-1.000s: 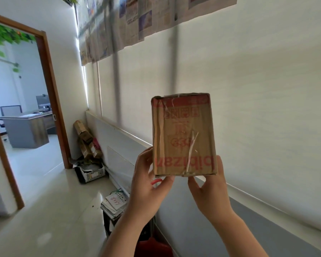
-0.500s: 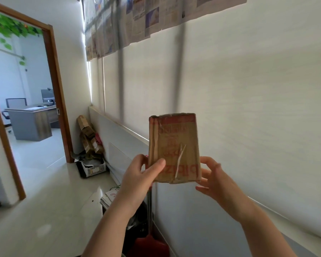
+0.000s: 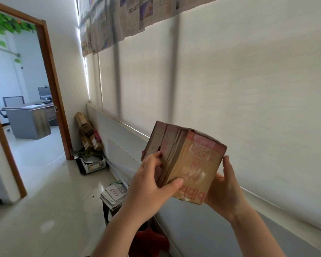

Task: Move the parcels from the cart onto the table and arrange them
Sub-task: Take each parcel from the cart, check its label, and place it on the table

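Observation:
A brown cardboard parcel (image 3: 189, 162) with red print and clear tape is held in the air in front of a pale roller blind. My left hand (image 3: 148, 184) grips its left side, thumb across the front near the bottom corner and fingers curled on the taped side face. My right hand (image 3: 224, 190) cups the lower right edge, fingers behind the box. The parcel is tilted, one corner turned towards me. No cart and no table show in the head view.
A low stool with stacked papers (image 3: 113, 195) stands just below my left forearm, a red thing (image 3: 148, 242) beneath it. Cardboard boxes (image 3: 87, 130) and a white crate (image 3: 93, 164) sit by the wall near the open doorway (image 3: 50, 86). A desk (image 3: 30, 119) stands in the far room.
The parcel has come down and rotated, so its side face and a corner now point at me. Both hands have shifted their hold to the lower sides.

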`<action>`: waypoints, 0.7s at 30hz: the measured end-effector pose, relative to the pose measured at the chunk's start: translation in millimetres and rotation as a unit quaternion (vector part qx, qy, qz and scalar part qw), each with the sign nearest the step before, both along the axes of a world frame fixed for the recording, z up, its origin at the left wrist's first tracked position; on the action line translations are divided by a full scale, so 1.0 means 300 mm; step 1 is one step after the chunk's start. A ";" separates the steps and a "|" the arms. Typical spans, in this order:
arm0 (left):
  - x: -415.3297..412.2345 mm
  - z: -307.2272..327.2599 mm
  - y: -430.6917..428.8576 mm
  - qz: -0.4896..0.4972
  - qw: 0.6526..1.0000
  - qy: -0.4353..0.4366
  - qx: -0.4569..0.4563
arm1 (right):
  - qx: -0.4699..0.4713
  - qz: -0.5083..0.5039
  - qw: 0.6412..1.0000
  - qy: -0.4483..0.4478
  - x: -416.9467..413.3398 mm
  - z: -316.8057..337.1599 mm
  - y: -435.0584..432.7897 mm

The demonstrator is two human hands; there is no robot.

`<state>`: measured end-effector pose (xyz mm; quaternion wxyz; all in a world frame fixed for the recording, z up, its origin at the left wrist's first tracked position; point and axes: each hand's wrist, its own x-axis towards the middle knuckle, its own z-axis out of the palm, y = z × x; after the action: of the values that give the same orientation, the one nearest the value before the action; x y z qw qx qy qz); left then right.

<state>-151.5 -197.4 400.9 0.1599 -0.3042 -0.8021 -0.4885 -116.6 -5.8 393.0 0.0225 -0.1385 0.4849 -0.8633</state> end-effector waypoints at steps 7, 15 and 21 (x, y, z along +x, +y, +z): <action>-0.024 -0.060 -0.025 -0.082 0.993 -0.075 0.035 | 0.078 -0.077 0.994 -0.017 0.026 0.035 0.026; -0.017 -0.106 -0.020 -0.146 0.975 -0.148 0.077 | 0.177 -0.145 0.973 -0.033 0.066 0.009 -0.006; -0.022 -0.098 -0.040 -0.177 0.935 -0.242 0.189 | 0.234 -0.177 0.956 0.025 0.089 0.008 -0.039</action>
<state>-158.0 -209.3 371.4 -0.0737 -0.2785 -0.6425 -0.7101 -89.9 -17.5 395.4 -0.1113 -0.0625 0.6906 -0.7118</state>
